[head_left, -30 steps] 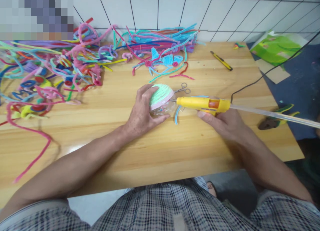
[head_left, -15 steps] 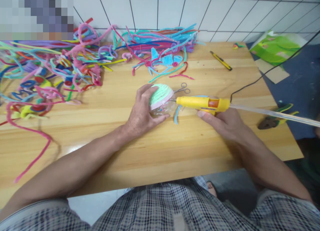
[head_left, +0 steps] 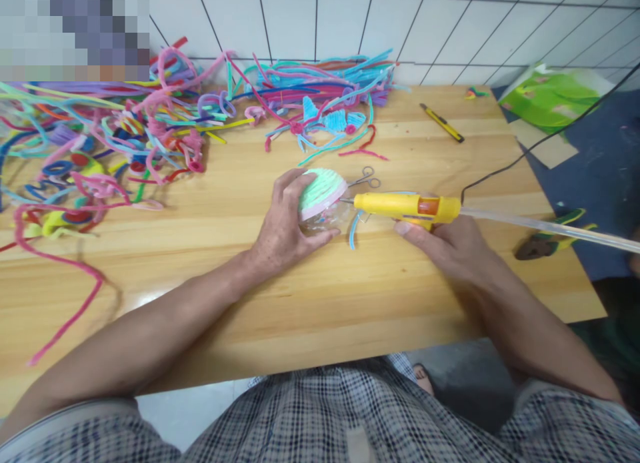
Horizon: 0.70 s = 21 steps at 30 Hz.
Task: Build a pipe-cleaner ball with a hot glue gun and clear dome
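Observation:
My left hand (head_left: 286, 217) is wrapped round a clear rounded container (head_left: 327, 217), tilted, its one side covered in light green pipe cleaner (head_left: 324, 188) with a pale pink band along the edge. My right hand (head_left: 445, 244) grips a yellow hot glue gun (head_left: 387, 204) by its handle. The metal nozzle reaches the container's pink edge; whether it touches cannot be made out. A long clear glue stick (head_left: 545, 227) sticks out of the gun's rear. Behind the nozzle lie small scissors (head_left: 369, 177), partly hidden, and a short blue pipe cleaner (head_left: 353, 233) rests below it.
Colourful pipe cleaners (head_left: 165, 123) are heaped at the back left, with a bundle (head_left: 330, 83) along the tiled wall. A yellow cutter knife (head_left: 442, 123) lies at the back right, pliers (head_left: 545, 239) near the right edge. The gun's black cord (head_left: 525, 155) runs off right.
Almost nothing differs. The glue gun's nozzle has shifted very slightly to the right along the container's edge; both hands keep their hold.

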Available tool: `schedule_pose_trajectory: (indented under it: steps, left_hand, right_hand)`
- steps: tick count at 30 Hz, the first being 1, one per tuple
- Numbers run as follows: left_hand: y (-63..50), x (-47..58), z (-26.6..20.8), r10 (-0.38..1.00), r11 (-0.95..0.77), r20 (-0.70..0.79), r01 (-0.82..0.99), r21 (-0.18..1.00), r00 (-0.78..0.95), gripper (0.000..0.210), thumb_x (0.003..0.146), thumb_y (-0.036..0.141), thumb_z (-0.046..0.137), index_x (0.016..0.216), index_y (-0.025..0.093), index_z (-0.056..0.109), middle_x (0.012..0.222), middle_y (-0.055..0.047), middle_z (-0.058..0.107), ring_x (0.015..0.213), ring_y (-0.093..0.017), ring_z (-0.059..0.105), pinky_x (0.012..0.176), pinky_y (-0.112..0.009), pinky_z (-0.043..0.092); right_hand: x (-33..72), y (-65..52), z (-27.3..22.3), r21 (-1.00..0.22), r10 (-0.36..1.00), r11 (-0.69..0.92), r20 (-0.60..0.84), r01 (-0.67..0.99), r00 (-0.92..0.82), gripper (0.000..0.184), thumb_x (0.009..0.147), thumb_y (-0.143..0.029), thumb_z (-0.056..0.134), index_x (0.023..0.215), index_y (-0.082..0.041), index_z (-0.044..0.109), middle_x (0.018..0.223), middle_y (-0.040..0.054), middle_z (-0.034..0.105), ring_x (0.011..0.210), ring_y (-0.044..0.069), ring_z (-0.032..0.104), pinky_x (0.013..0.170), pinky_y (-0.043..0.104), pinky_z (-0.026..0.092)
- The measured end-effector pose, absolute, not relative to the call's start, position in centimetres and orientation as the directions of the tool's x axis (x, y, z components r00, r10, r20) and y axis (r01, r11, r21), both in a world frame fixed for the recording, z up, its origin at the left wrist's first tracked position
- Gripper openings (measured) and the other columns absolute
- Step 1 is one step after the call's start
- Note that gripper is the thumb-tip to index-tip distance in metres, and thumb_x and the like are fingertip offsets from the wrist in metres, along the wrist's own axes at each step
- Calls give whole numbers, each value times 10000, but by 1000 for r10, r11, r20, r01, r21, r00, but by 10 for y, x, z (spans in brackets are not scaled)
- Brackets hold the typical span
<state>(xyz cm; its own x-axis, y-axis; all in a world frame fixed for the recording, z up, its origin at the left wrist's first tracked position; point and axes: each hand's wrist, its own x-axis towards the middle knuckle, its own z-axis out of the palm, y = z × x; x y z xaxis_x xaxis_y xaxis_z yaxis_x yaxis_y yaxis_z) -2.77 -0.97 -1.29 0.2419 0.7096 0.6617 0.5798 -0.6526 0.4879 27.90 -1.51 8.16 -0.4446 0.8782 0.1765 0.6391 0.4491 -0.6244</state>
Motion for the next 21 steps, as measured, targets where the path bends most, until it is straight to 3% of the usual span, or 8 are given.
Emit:
schedule_pose_trajectory:
  steps: [8,21]
  left_hand:
    - [-9,-27,-12,698,-662,674,576,478,243,988,901,694,853,1643,286,345,1560,-181,512,1492,-398,558,1248,-629,515]
    - [-10,-27,-11,688,-671,684,571,473,242,962,919,691,833,1643,269,361,1555,-190,513,1486,-395,556,1229,-629,545]
  right_hand:
    - [282,-15,75,-643,878,440,164,626,-449,395,1059,-621,621,978,-264,767,867,57,770,837,285,743,812,456,640]
    - [282,-14,75,-644,877,448,182,621,-444,309,1054,-549,641,948,-279,749,906,59,765,841,297,740,835,489,632]
